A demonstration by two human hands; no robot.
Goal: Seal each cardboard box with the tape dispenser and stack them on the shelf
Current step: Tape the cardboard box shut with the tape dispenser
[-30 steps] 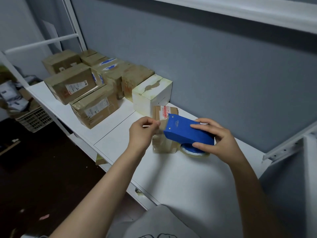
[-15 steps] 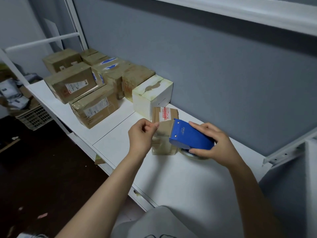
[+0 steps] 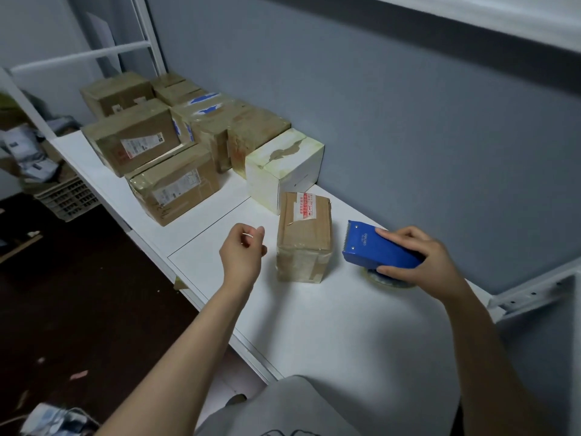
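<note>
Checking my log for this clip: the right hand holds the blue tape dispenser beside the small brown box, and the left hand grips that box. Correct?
In the head view the left hand does not touch the small brown box; it is curled just left of it, with a gap. The right hand does hold the blue tape dispenser.

White shelf (image 3: 330, 325) along grey wall: grp of brown taped cardboard boxes (image 3: 176, 187) at far left end; white box (image 3: 283, 171) just right of grp, by wall; small brown box (image 3: 303, 237) w/ red-print label, upright, just in front of white box; blue tape dispenser (image 3: 374, 248) near its right, roll at shelf surface.
</note>
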